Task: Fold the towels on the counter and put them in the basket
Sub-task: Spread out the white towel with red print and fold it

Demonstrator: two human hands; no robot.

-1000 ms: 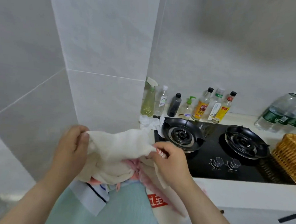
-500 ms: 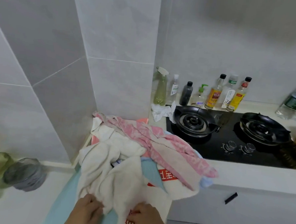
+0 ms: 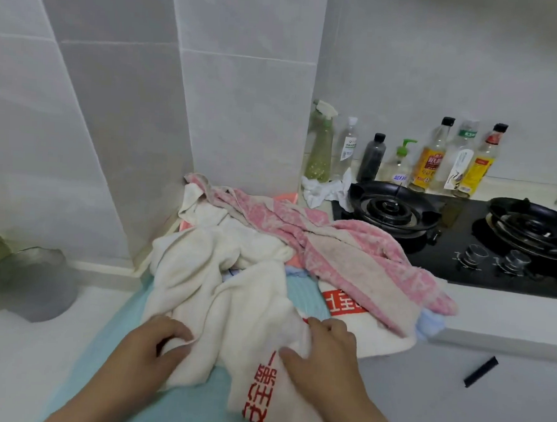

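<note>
At 7 o'clock, nearest, pinches the near edge of the cream towel (image 3: 234, 299) between thumb and curled fingers of the left hand (image 3: 153, 349). At 5 o'clock, bunches the same cloth under the curled fingers of the right hand (image 3: 321, 352), probably to drag it flat over the teal towel (image 3: 189, 406) for folding. Farther, toward 1 o'clock, leaves the pink towel (image 3: 349, 256) draped across the counter heap. Beyond, at 2 o'clock, gas hob (image 3: 393, 213) and bottles (image 3: 431, 157). No basket in view.

Home kitchen: gas hob (image 3: 462, 240), condiment bottles (image 3: 431, 160), tiled walls (image 3: 237, 112).
</note>
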